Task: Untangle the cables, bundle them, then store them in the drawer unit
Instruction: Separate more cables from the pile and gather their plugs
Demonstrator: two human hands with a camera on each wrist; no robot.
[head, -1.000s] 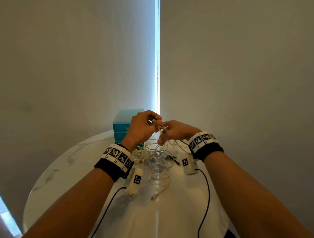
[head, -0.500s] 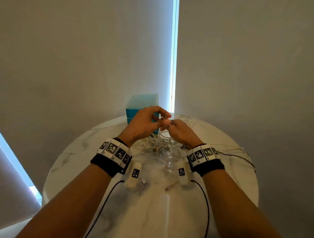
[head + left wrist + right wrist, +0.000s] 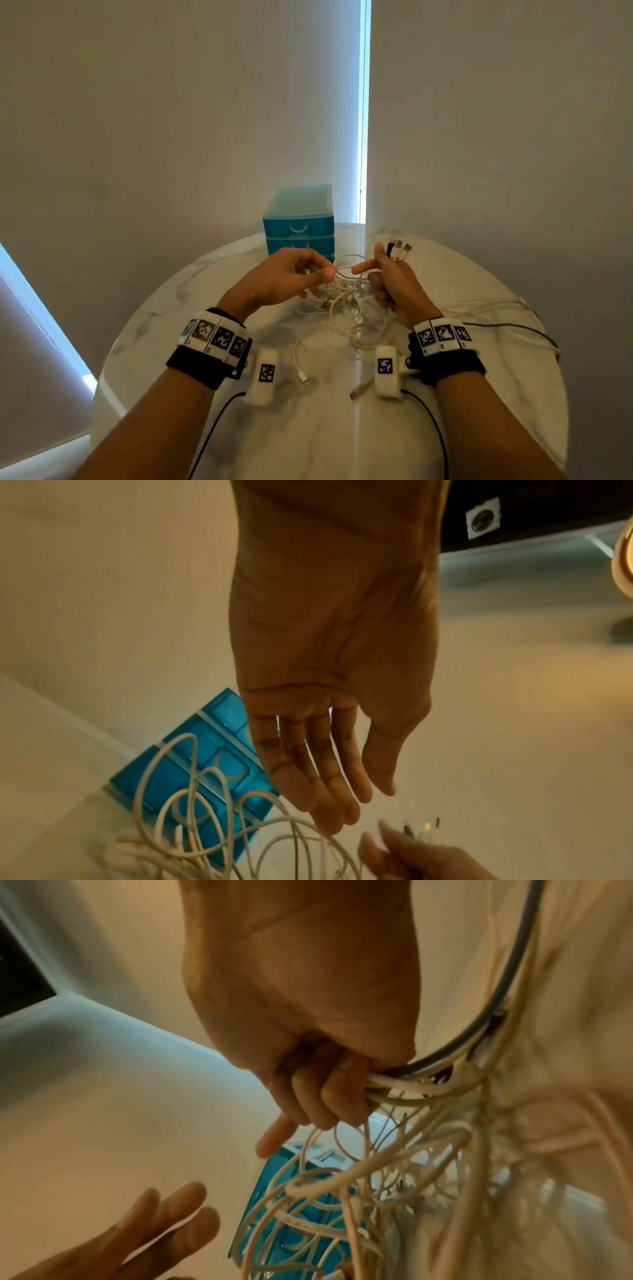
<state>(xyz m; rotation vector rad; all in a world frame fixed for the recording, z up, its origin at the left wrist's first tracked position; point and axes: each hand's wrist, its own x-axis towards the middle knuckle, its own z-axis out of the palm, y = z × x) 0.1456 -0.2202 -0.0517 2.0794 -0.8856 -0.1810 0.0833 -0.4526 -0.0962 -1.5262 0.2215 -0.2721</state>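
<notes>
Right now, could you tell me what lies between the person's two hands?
In the head view, loops of the tangled white cables fill the gap between the left hand and the right hand, which grips several cable ends.

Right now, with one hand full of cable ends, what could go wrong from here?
1. The right hand grips several plugs together; pulling up could tighten knots in the tangle of cables below.
2. Loose ends lie near the front of the table and may slide off.
3. Loops hang near the drawer unit; a snag might drag it.
</notes>
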